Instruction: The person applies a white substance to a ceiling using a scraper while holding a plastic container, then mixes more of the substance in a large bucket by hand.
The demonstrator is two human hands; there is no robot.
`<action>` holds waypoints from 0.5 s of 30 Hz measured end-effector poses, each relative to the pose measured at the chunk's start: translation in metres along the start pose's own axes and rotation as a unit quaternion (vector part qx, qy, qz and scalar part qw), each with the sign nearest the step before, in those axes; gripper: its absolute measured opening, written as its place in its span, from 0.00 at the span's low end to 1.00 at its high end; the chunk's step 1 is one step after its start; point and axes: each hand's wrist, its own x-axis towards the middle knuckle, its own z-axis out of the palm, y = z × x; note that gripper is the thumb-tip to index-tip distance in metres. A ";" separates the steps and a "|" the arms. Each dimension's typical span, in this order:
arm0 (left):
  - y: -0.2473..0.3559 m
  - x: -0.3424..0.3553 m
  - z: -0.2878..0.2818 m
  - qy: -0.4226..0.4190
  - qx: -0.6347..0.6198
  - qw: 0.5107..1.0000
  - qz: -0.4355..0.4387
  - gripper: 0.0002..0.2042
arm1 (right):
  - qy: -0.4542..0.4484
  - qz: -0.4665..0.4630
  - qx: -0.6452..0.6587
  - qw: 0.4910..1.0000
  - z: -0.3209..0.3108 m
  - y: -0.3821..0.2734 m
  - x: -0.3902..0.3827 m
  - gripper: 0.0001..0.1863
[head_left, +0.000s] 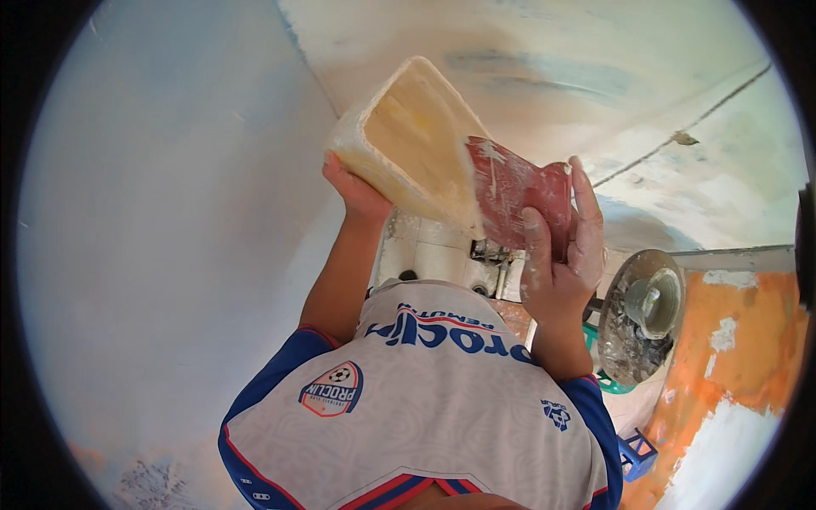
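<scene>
My left hand (359, 189) grips the lower side of a cream-coloured rectangular tub (350, 136), tilted with its mouth facing me. Pale putty coats the inside of the tub. In my right hand (568, 255) is a dark red plastic putty spreader (514, 185) smeared with white. Fingers and thumb press on opposite sides of its thick handle end. The spreader's blade edge meets the right side of the tub's mouth. White residue marks my right fingers.
Bare plastered wall (170, 212) rises at the left. A line crosses the pale surface (527, 93) ahead. At right, a dirty round tray (619, 327) carries a bowl (654, 302) above a green stool (592, 344). A blue stool (637, 455) stands by the patched orange wall (739, 340).
</scene>
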 end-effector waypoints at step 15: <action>-0.118 -0.019 0.075 0.037 0.054 0.989 0.132 0.40 | -0.043 -0.163 -0.116 0.979 -0.124 0.028 0.035 0.24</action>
